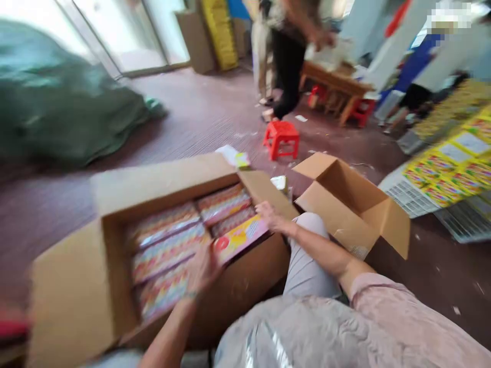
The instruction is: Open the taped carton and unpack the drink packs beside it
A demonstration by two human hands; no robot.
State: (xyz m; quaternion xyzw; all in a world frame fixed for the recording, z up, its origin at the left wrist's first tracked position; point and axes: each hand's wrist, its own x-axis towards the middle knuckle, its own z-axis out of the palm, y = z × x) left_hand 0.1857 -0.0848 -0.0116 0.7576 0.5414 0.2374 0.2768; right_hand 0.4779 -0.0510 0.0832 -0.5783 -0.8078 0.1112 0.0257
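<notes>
A large open cardboard carton (245, 286) stands before me, holding several shiny wrapped packs (169, 250) in rows. At its near right corner lies a pink-and-yellow box (240, 237), level with the packs. My left hand (201, 271) is at the left end of this box, slightly blurred, fingers bent against it. Its right end is in my right hand (271, 217), with the fingers over the end beside the carton's right flap (266, 191). Between them, my two hands grip the box by its ends.
A smaller open carton (345, 204) stands to the right, beside crates of yellow packs (448, 174). Ahead are a red stool (282, 139), a walking person (287, 56) and a wooden table (333, 79). A green tarp-covered heap (65, 97) fills the left.
</notes>
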